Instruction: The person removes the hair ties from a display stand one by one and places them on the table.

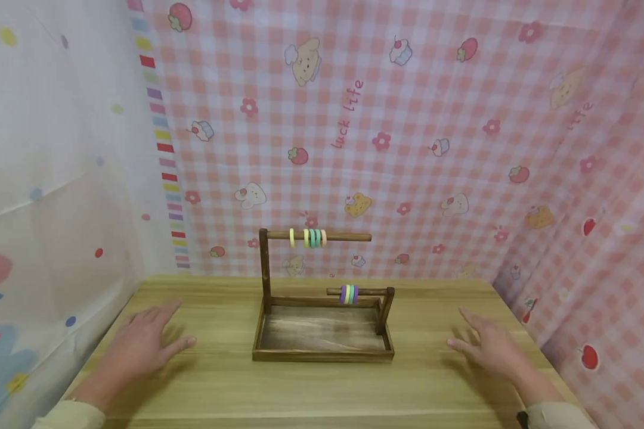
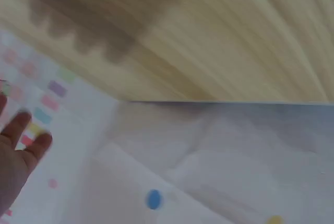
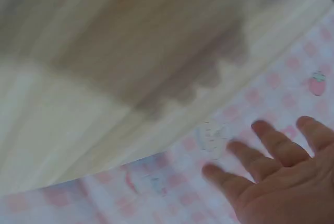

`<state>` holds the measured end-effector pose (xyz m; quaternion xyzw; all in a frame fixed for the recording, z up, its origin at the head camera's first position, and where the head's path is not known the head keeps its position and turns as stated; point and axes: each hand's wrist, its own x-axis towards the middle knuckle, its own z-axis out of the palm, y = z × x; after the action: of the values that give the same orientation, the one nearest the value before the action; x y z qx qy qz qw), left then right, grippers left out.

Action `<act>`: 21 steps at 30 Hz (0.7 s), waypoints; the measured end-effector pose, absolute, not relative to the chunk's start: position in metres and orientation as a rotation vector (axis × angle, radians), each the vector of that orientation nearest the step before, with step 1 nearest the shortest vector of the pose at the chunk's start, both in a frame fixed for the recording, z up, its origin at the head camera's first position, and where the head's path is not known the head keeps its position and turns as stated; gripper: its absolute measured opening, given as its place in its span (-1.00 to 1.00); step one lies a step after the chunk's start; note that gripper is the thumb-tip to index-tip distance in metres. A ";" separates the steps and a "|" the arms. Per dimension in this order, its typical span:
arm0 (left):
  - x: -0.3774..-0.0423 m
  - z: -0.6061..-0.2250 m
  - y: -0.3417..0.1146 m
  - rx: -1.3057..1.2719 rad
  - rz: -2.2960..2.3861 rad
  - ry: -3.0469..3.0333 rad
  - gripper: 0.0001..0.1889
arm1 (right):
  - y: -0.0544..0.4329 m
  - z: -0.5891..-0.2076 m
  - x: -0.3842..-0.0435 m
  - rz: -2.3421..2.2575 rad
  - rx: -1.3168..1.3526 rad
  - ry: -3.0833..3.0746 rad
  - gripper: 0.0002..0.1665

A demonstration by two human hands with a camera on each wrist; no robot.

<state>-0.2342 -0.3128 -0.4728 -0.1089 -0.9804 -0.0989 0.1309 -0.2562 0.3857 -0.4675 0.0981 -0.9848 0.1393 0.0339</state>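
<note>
A dark wooden stand with a shallow tray base (image 1: pixel 322 356) is on the table, with a tall bar (image 1: pixel 349 237) at its left post and a lower bar (image 1: pixel 372 292) at its right post. Several yellow, green and peach rings (image 1: pixel 315 238) hang on the tall bar. Purple, yellow and green rings (image 1: pixel 349 294) sit together on the lower one. My left hand (image 1: pixel 146 339) is held over the table left of the stand, fingers spread, touching nothing. To the right, my right hand (image 1: pixel 488 345) hovers likewise with extended fingers and holds nothing; its fingers (image 3: pixel 271 148) show in the right wrist view.
The light wood table (image 1: pixel 322 393) ends at a pink checked curtain (image 1: pixel 322 119) behind. A white curtain (image 1: pixel 59 179) hangs on the left side, and patterned cloth (image 1: pixel 612 238) borders the right. Hand shadows fall on the tabletop.
</note>
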 end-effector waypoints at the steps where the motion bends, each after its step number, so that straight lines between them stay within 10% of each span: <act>1: -0.235 -0.471 -0.307 -0.320 -0.309 -2.840 -0.12 | 0.382 -0.464 -0.259 0.490 0.298 -3.024 0.07; 21: -0.230 -0.447 -0.140 -0.350 -1.110 -2.737 -0.68 | 0.265 -0.421 -0.293 1.347 0.240 -2.738 -0.37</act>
<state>-0.2296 -0.1401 -0.4474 -0.1174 -0.9171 -0.3717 0.0836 -0.2930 0.2648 -0.4213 0.0783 -0.8938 0.4398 0.0404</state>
